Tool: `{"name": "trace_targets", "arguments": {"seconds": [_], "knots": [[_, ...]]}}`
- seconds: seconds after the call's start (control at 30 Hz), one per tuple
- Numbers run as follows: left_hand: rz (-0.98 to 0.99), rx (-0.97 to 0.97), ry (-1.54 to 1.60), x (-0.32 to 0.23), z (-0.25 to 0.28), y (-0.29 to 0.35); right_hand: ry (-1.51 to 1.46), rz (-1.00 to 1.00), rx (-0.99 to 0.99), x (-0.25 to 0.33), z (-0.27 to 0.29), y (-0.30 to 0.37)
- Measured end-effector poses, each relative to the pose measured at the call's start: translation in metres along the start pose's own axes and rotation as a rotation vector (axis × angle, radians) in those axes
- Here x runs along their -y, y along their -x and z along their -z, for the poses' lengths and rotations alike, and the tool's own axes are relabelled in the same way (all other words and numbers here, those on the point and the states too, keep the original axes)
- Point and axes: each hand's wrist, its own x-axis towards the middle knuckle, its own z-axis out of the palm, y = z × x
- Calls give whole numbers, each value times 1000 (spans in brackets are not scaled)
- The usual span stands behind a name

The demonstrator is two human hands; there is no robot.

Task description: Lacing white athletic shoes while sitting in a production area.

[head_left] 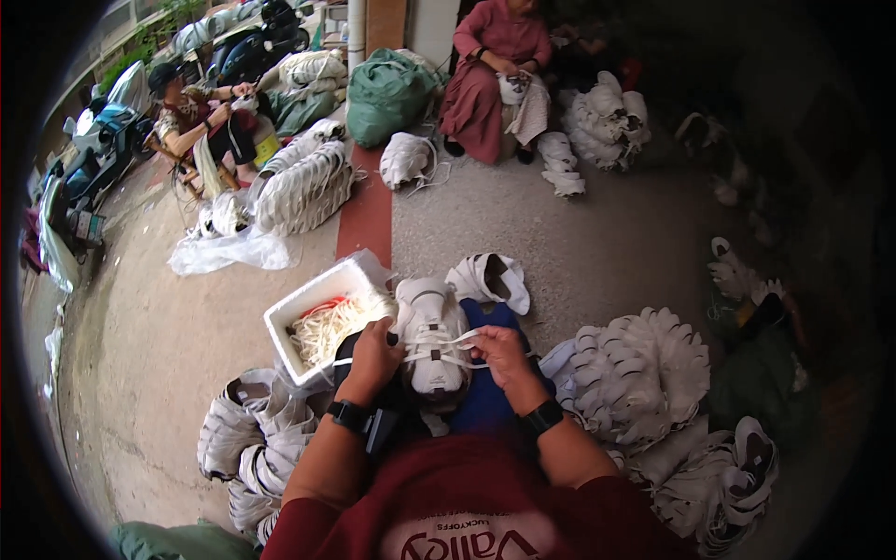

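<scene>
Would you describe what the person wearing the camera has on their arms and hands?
Both hands are bare, with no gloves. The left hand and the right hand each have a black band at the wrist, like a watch or tracker. The forearms are uncovered; short dark red sleeves end at the upper arms, part of a dark red shirt with pale lettering on the chest.

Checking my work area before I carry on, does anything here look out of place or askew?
One white shoe upper lies alone on the grey floor beyond the lap, apart from the stacked piles. A crumpled clear plastic sheet lies loose farther left.
</scene>
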Motion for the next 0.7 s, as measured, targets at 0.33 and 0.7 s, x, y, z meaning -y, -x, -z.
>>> {"name": "trace_targets", "arguments": {"seconds": [0.33,0.7], "knots": [[-92,21,-108,2,-3,6,0,15,77,-22,5,6],[202,249,1251,-11,20,21,1040,623,12,-19,1,9]]}}
